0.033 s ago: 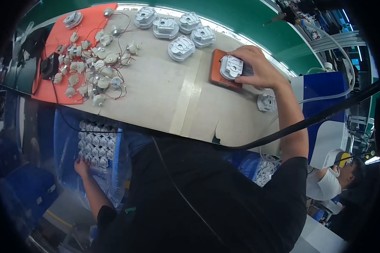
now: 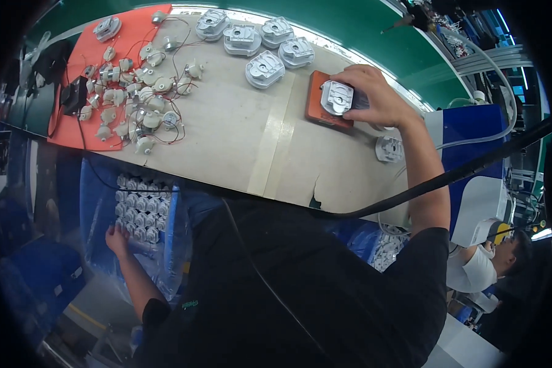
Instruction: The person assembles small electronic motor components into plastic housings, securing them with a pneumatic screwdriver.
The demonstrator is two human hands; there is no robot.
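Observation:
My right hand [image 2: 374, 95] grips a white plastic housing [image 2: 337, 98], thumb at its near edge and fingers around its far side. The housing sits on an orange block-shaped fixture [image 2: 316, 110] on the bench. My left hand [image 2: 117, 239] is low at the left, beside rows of white parts [image 2: 142, 211] in a bin lined with clear blue plastic [image 2: 98, 239]. Its small visible fingers look apart, with nothing discernible in them. Another white housing [image 2: 389, 149] lies near my right wrist.
Several white housings [image 2: 265, 69] stand at the back of the bench [image 2: 221, 122]. Small wired motors [image 2: 147, 95] lie heaped over an orange mat [image 2: 83, 55]. A thick black cable [image 2: 441, 181] crosses my right forearm. Another person [image 2: 478, 270] is at far right.
My left hand has shifted very slightly left beside the bin. The view has moved a little; my right hand keeps its grip on the housing.

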